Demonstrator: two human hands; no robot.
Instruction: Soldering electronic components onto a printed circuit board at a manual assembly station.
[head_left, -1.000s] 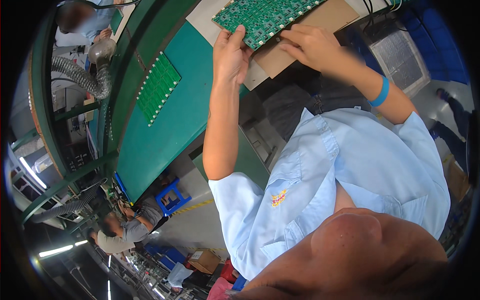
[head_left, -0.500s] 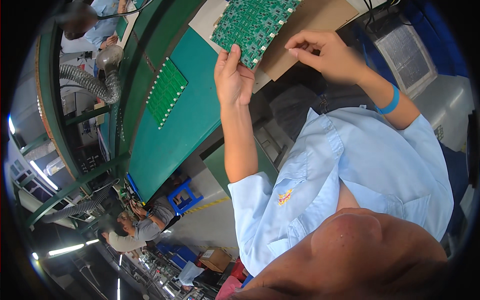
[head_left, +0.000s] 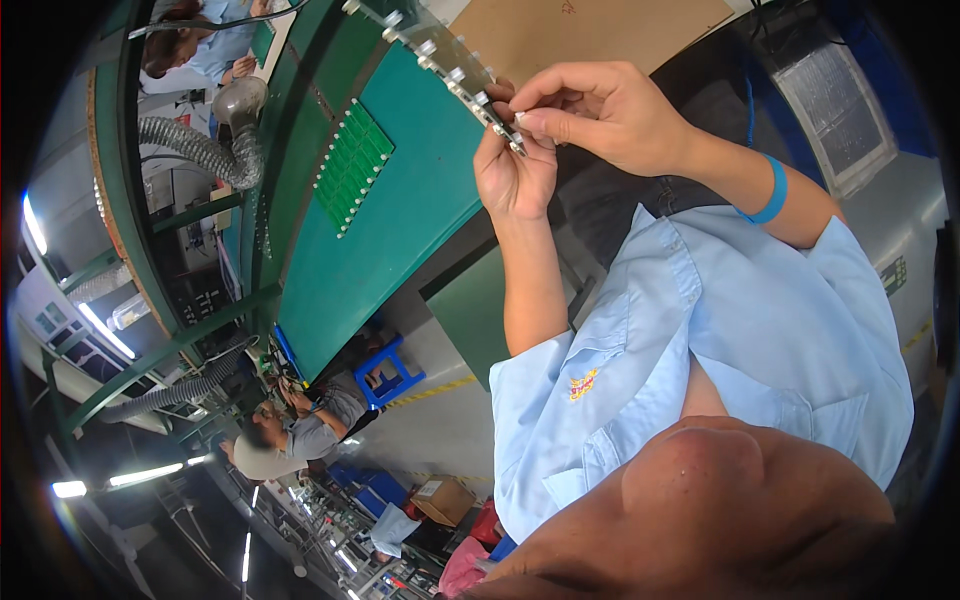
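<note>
A green circuit board (head_left: 452,78) with white connectors along its edge is tilted nearly edge-on, above the table. My left hand (head_left: 517,180) holds its near corner, the fingers partly behind it. Close beside that corner is my right hand (head_left: 610,118), with a blue band on the wrist. Its thumb and forefinger pinch a small white piece (head_left: 519,118), too small to name exactly, right at the board's edge. Another green circuit board (head_left: 355,167), with white parts along two sides, lies flat on the green tabletop (head_left: 415,215) to the left.
Brown cardboard (head_left: 590,35) lies beyond my hands. Left of the table stand a green frame (head_left: 165,265) and a flexible metal duct (head_left: 190,145). A blue stool (head_left: 392,375) is on the floor. One co-worker (head_left: 225,40) sits across at upper left; others (head_left: 325,425) work at lower left.
The held board has turned from showing its face to nearly edge-on. My right hand has come left to its corner, now pinching a small white piece there. The view has shifted slightly.
</note>
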